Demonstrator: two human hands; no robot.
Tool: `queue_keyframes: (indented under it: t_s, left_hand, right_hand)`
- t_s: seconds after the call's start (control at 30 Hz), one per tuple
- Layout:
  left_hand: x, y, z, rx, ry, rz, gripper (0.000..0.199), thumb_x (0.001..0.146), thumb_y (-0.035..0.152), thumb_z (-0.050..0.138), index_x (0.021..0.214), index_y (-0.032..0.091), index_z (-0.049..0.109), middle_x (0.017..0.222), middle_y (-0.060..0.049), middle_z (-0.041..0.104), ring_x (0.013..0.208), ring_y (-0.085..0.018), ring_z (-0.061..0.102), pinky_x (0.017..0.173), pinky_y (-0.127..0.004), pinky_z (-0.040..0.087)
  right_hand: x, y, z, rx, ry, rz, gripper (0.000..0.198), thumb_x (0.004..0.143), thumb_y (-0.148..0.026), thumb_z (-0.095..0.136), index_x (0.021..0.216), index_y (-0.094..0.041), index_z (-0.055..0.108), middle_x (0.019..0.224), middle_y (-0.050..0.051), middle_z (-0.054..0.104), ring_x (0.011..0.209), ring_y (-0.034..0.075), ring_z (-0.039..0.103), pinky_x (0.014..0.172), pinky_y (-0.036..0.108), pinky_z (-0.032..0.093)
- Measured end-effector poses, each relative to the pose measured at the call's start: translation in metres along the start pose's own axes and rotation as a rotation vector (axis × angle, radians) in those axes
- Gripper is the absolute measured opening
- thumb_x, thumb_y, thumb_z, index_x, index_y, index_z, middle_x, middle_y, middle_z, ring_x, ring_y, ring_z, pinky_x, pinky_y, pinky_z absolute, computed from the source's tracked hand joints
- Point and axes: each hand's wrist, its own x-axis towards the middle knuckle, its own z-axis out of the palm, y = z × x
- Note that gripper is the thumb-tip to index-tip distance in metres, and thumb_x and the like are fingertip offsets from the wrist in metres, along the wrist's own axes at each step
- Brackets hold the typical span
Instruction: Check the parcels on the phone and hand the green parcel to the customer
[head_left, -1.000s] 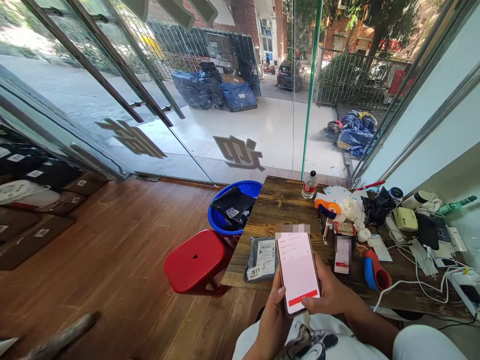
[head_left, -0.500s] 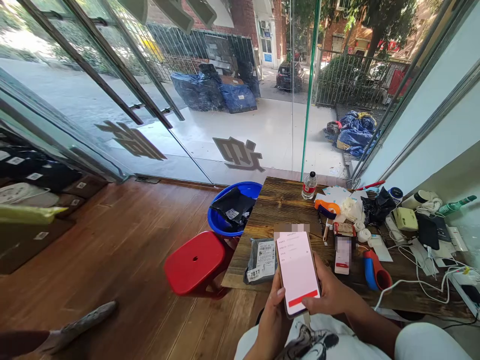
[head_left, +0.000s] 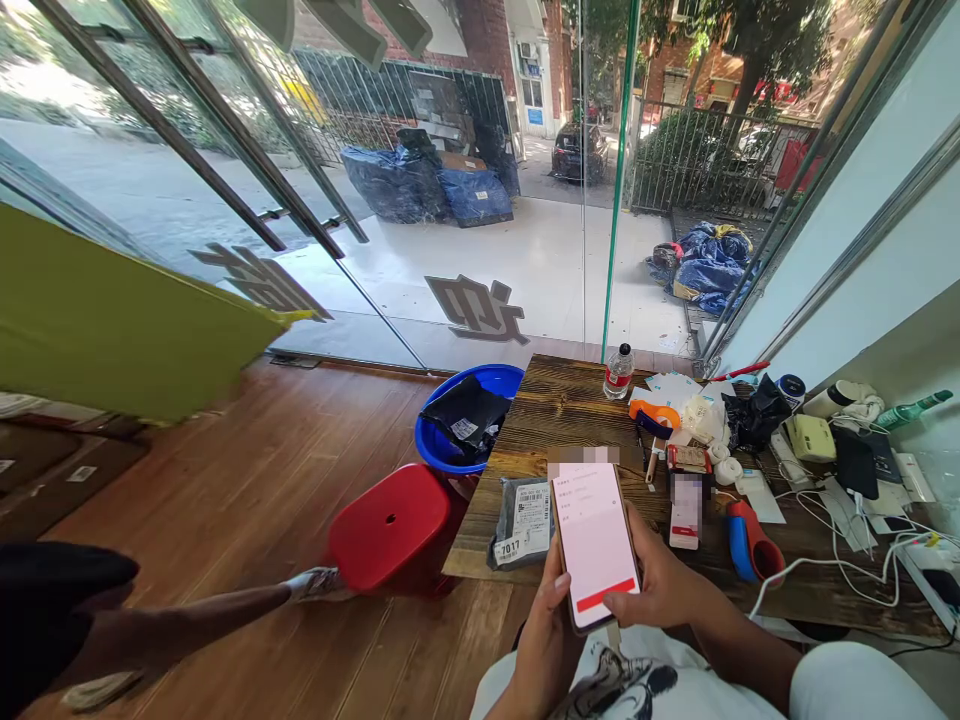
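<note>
A smartphone [head_left: 596,545] with a pale pink screen and a red bar near its bottom is held upright above the front edge of the table. My left hand [head_left: 553,620] is closed round its left side, thumb along the edge. My right hand [head_left: 652,575] grips the right side, its thumb over the red bar. Just left of the phone lies a grey plastic parcel [head_left: 517,525] with a white label marked 7017. To the right, a second phone [head_left: 685,510] lies lit on the table.
The wooden table [head_left: 555,395] bears a water bottle [head_left: 618,372], an orange tape dispenser [head_left: 654,415], a blue and red scanner-like device [head_left: 752,543] and white cables. On its left stand a blue basin [head_left: 427,445] and a red stool [head_left: 390,525]. A person's leg [head_left: 202,620] reaches towards the stool.
The other person has stepped in from the left, the foot now beside the stool. A large yellow-green sheet or bag has swung into view at left. My hands and the phone stay put.
</note>
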Motion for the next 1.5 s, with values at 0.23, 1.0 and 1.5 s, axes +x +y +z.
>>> queue_keyframes:
  t_s: [0.23,1.0,1.5]
  left_hand:
    - [-0.005,0.008,0.011,-0.005,-0.025,-0.007,0.085,0.062,0.046,0.085,0.143,0.032,0.063,0.132,-0.007,0.073,0.124,-0.037,0.066,0.115,-0.047,0.045]
    - [-0.002,0.008,0.011,0.017,-0.087,-0.008,0.080,0.076,0.045,0.075,0.152,0.031,0.053,0.136,-0.008,0.070,0.128,-0.036,0.060,0.104,-0.045,0.055]
    - [0.005,0.005,0.012,0.042,-0.071,0.031,0.078,0.071,0.053,0.079,0.144,0.032,0.061,0.136,-0.007,0.069,0.134,-0.036,0.056,0.107,-0.045,0.052]
  right_hand:
    - [0.001,-0.001,0.001,0.002,-0.004,0.000,0.082,0.079,-0.045,0.077,0.148,-0.022,0.038,0.137,0.015,0.057,0.127,0.033,0.054,0.106,0.049,0.047]
    - [0.001,-0.002,0.002,0.146,0.027,0.072,0.077,0.088,-0.075,0.061,0.145,-0.026,0.046,0.110,0.007,0.065,0.069,0.015,0.054,0.055,0.026,0.048]
    - [0.013,0.002,-0.001,-0.102,0.196,-0.143,0.087,0.096,-0.083,0.026,0.164,-0.030,0.026,0.160,0.012,0.042,0.149,0.033,0.038,0.125,0.054,0.029]
